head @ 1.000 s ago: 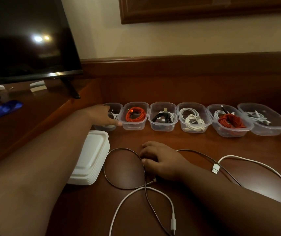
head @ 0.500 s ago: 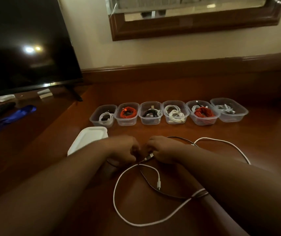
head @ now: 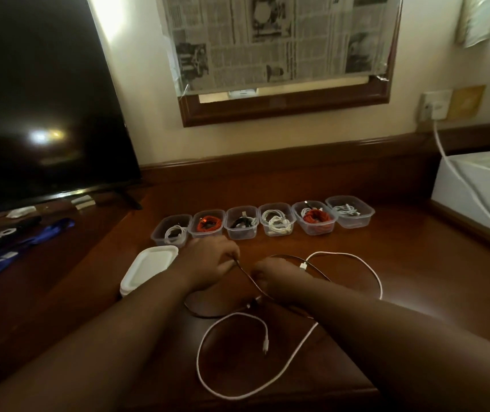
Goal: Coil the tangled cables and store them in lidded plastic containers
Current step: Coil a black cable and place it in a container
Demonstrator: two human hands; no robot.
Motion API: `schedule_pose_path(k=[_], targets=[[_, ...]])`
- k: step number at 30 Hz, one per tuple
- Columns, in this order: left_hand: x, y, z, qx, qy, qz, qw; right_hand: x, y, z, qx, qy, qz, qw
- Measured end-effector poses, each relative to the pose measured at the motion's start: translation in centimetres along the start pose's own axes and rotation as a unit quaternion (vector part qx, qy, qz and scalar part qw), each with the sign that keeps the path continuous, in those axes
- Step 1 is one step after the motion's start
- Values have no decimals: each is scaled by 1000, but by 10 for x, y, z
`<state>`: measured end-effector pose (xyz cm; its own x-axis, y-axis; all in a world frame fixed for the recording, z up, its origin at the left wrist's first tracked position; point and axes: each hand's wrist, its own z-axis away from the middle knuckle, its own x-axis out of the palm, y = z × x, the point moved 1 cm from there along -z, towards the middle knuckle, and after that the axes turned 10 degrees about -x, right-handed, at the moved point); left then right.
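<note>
TV point(head: 39, 99) far left of the container row, newspaper-covered mirror frame point(head: 282, 55) on the wall above the row, white box point(head: 475, 191) to the row's right. Desk point(head: 416, 278) carries everything.

Container row point(head: 263, 223): 6 clear tubs, all lidless, each with a coiled cable inside. Lid stack point(head: 148, 267) sits just in front of the row's left end.

2 loose cables lie in front of the row, crossing each other: white cable point(head: 285, 370) in a wide loop nearest the person, dark cable point(head: 248, 278) threaded over and under it.

Left hand point(head: 208, 264), in front of the row's left half, pinches the dark cable near 1 end, fingers curled. Right hand point(head: 267, 276), just right of it, is fisted; looks closed on the same cable, but the grip is turned away from the camera, so that's a judgement.

Risks:
- Pulling the dark cable while it crosses the white 1 could tighten the snarl or drag the white plug along.
- A wide sweep could knock the lid stack or the nearest tubs.

Unclear: the dark cable's path under the right forearm, its far end, number of lids in the stack, and no 7th empty tub in view.
</note>
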<state>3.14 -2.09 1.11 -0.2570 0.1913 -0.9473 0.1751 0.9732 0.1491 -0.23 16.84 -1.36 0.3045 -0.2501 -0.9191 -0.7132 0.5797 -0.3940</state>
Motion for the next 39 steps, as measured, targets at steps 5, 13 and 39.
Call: schedule_pose_path(k=[5, 13, 39], targets=[[-21, 19, 2, 0, 104, 24, 994, -30, -33, 33, 85, 123, -460, 875], [-26, 46, 5, -61, 197, 55, 977, -42, -50, 65, 78, 165, -339, 923], [-41, 114, 6, -284, 122, 802, 512, -28, -35, 61, 27, 145, -245, 958]])
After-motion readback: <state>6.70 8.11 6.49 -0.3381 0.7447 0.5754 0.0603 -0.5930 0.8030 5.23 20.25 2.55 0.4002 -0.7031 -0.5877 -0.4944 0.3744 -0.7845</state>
